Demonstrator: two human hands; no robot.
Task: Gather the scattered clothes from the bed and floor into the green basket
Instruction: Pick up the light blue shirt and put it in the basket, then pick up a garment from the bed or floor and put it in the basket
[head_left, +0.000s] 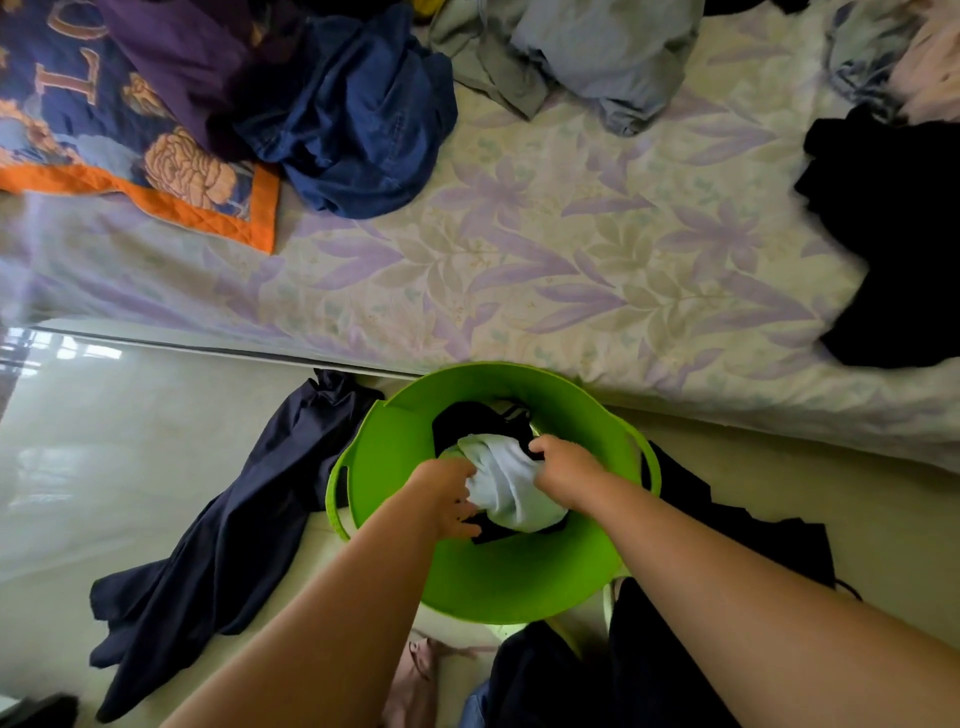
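- Dark cloth (597, 680) lies nearest, heaped on the floor at the bottom edge, with a pink piece (415, 675) just left of it; both are outside the basket.
- Both forearms reach forward and down into the green basket (395, 467), which stands on the floor against the bed's edge.
- Left hand (447, 501) and right hand (569, 470) have their fingers curled into the same pale blue garment (506, 491), one at each side, holding it low inside the basket above black cloth (475, 418) already there.
- Judged from this, the garment needs only releasing; the next pick lies outside.
- Navy trousers (218, 530) stretch along the floor left of the basket, long axis running from near-left to the bed, upper end by the rim. The left hand is nearer them.
- Farther off on the bed (519, 249), well apart from both hands: a blue denim heap (353, 119), grey clothes (587, 57), and a black pile (893, 234) at right.
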